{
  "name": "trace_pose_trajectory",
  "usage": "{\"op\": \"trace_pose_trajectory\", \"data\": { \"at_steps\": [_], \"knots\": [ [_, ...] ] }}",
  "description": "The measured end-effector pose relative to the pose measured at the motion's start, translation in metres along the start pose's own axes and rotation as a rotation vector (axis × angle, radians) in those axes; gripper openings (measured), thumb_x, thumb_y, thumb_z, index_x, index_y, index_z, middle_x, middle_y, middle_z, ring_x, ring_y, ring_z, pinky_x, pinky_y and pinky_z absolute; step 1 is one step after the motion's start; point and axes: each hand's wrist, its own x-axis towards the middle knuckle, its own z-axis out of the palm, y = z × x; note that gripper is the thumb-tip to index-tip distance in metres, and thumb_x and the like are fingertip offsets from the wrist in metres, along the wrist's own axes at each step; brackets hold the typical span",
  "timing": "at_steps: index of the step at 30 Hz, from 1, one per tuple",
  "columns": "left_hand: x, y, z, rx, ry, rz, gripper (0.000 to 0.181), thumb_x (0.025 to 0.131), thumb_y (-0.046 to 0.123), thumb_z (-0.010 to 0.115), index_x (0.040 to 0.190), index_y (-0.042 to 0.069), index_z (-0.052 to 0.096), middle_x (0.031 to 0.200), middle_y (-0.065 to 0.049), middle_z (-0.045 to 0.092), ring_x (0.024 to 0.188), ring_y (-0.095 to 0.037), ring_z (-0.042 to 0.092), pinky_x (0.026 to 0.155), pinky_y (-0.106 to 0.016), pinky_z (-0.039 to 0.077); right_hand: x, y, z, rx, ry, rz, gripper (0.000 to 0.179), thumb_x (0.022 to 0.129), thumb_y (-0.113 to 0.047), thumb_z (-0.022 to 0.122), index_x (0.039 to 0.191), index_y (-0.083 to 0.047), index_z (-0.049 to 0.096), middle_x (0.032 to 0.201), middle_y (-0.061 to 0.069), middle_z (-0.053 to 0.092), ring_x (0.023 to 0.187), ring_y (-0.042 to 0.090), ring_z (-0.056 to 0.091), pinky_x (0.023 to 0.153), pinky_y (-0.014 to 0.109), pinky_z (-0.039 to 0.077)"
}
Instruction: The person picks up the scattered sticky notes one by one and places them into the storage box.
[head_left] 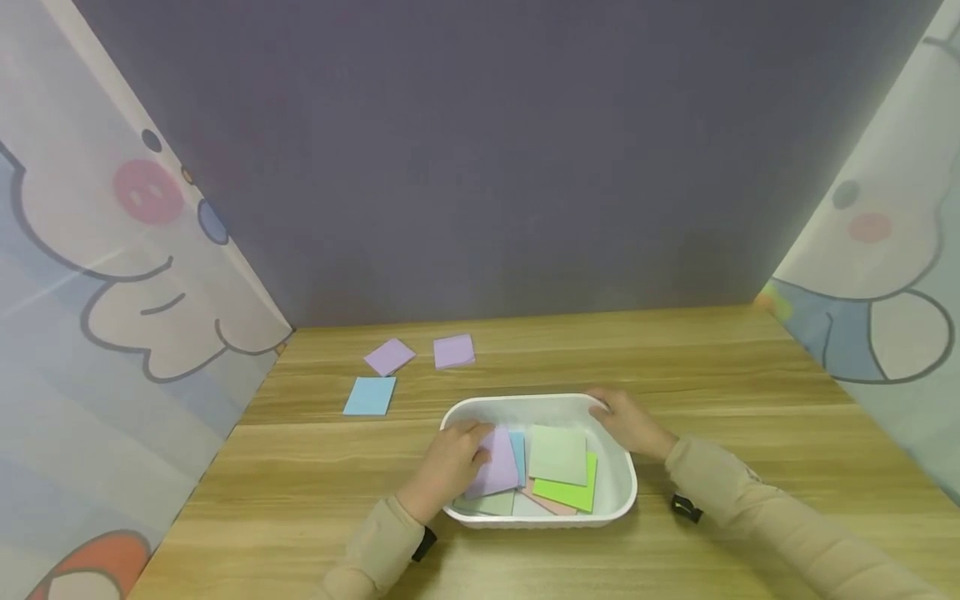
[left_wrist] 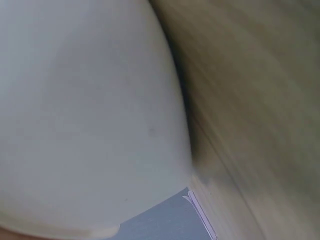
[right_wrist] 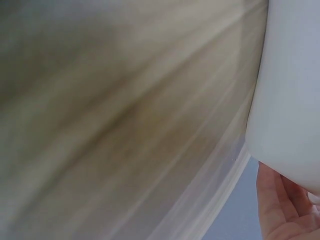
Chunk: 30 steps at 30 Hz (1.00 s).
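Note:
A white plastic tub (head_left: 540, 522) holds several square sticky note pads. My left hand (head_left: 442, 467) reaches over its left side, thumb and fingers pinching a purple sticky note pad (head_left: 498, 475) that lies tilted over the others. My right hand (head_left: 630, 425) grips the tub's far right corner, thumb inside the rim and fingers outside. Right of the purple pad lie a pale green pad (head_left: 558, 455), a bright green pad (head_left: 566, 496) and, partly hidden, a pink pad (head_left: 551, 504). A strip of a blue pad (head_left: 517, 454) shows beside the purple one. The tub's wall (left_wrist: 90, 110) fills much of the left wrist view.
On the wooden table (head_left: 300, 500), beyond the tub to the left, lie two purple pads (head_left: 390, 357) (head_left: 454, 352) and a blue pad (head_left: 370, 396). A dark grey panel (head_left: 510, 167) stands along the back edge, with cartoon-printed sheets (head_left: 97, 275) at both sides.

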Motion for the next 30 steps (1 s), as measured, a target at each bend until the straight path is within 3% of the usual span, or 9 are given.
{"op": "trace_pose_trajectory", "data": {
  "at_steps": [8, 16, 19, 25, 30],
  "knots": [
    [0.001, 0.0, 0.001, 0.004, 0.022, 0.024, 0.03, 0.075, 0.003, 0.071, 0.105, 0.001, 0.066, 0.094, -0.009, 0.067, 0.089, -0.021, 0.063, 0.077, -0.029, 0.055, 0.0, -0.001, -0.002, 0.01, -0.009, 0.02, 0.027, 0.09, 0.003, 0.046, 0.115, 0.011, 0.054, 0.105, 0.026, 0.061, 0.079, 0.021, 0.064, 0.065, 0.023, 0.055],
    [0.001, 0.001, 0.0, -0.033, 0.015, 0.005, 0.026, 0.077, 0.004, 0.069, 0.102, 0.001, 0.067, 0.093, -0.009, 0.068, 0.087, -0.02, 0.064, 0.076, -0.028, 0.054, -0.001, -0.002, -0.002, 0.001, -0.015, 0.033, 0.029, 0.091, 0.001, 0.046, 0.117, 0.012, 0.053, 0.108, 0.028, 0.06, 0.079, 0.022, 0.064, 0.064, 0.023, 0.055],
    [0.003, 0.001, -0.001, -0.056, -0.003, -0.011, 0.024, 0.08, 0.008, 0.067, 0.103, 0.002, 0.067, 0.096, -0.009, 0.068, 0.091, -0.02, 0.064, 0.078, -0.029, 0.054, -0.001, -0.001, -0.002, 0.016, -0.015, 0.05, 0.03, 0.091, 0.001, 0.045, 0.118, 0.012, 0.052, 0.11, 0.029, 0.059, 0.079, 0.021, 0.065, 0.063, 0.022, 0.055],
    [0.0, 0.002, -0.006, -0.205, -0.06, -0.102, 0.026, 0.085, 0.014, 0.063, 0.108, 0.004, 0.065, 0.102, -0.007, 0.068, 0.099, -0.021, 0.062, 0.083, -0.032, 0.053, -0.001, 0.001, -0.001, 0.068, -0.036, 0.059, 0.031, 0.092, 0.0, 0.044, 0.12, 0.013, 0.049, 0.104, 0.027, 0.061, 0.073, 0.018, 0.065, 0.059, 0.022, 0.055],
    [-0.006, 0.005, -0.017, -0.242, -0.123, -0.092, 0.026, 0.086, 0.016, 0.062, 0.109, 0.005, 0.065, 0.106, -0.004, 0.067, 0.099, -0.02, 0.062, 0.085, -0.033, 0.052, -0.002, 0.0, -0.001, 0.023, -0.025, 0.04, 0.031, 0.091, 0.0, 0.046, 0.119, 0.013, 0.051, 0.108, 0.028, 0.06, 0.078, 0.019, 0.064, 0.064, 0.023, 0.055]
  ]
}}
